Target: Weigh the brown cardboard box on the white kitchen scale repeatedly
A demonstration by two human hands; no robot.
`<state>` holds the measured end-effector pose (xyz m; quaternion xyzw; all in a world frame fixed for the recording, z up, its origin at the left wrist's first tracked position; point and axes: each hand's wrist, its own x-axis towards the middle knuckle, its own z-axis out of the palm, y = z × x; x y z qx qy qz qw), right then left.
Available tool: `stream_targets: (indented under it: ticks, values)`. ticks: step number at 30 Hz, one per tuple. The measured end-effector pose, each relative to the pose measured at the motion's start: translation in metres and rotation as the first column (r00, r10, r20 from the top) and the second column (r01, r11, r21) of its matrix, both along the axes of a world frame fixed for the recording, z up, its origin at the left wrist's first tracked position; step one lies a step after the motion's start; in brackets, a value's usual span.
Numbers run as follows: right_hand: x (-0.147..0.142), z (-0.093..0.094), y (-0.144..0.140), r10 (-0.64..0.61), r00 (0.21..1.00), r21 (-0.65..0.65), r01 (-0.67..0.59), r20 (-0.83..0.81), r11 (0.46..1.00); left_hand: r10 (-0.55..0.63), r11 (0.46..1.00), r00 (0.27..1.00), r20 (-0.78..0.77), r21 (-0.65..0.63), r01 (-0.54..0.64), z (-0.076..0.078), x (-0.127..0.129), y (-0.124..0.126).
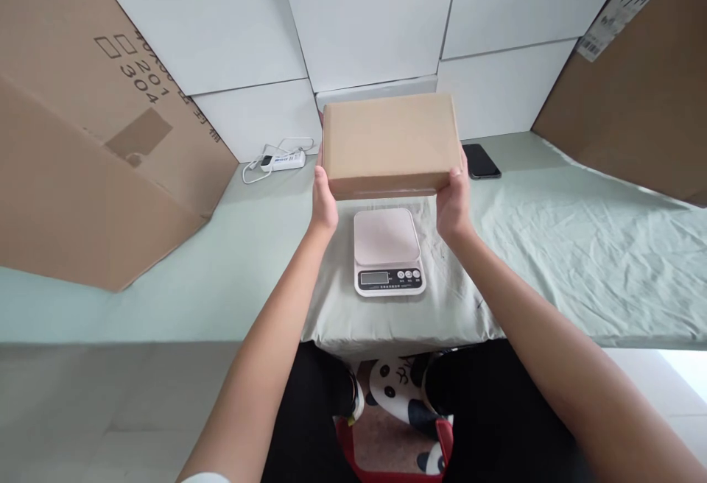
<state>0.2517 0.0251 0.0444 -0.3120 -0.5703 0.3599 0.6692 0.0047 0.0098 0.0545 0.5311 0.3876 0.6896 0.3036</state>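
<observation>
A closed brown cardboard box (391, 140) is held level between my two hands, in the middle of the head view. My left hand (323, 199) grips its left end, thumb at the front corner and the other fingers mostly hidden behind the side. On the right end, my right hand (455, 199) presses with its thumb on the front edge; its fingers are partly hidden too. Nearer to me than the box, a white kitchen scale (387, 238) lies on the pale green cloth. Its platform is bare, and its display looks blank.
A white power strip (283, 160) with a cable lies behind on the left, a black phone (482, 161) behind on the right. Large cardboard sheets (71, 144) flank both sides. White panels (370, 19) stand at the back of the cloth-covered table (265, 247).
</observation>
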Motion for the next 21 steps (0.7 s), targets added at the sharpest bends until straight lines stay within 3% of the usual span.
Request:
stream_targets:
  ticks: [4,12,21]
  values:
    - [-0.009,-0.006,0.026,0.028,1.000,-0.042,-0.028,0.007,0.999,0.005,0.989,0.998,0.055,-0.150,0.003,-0.010,-0.004,0.020]
    - [-0.020,-0.024,0.034,0.036,0.999,-0.259,-0.043,-0.034,0.965,-0.063,0.952,0.984,0.164,-0.285,0.109,-0.040,-0.006,0.028]
    - [-0.018,-0.033,0.042,0.023,0.998,-0.353,-0.040,-0.051,0.935,-0.081,0.926,0.980,0.179,-0.351,0.141,-0.047,-0.002,0.028]
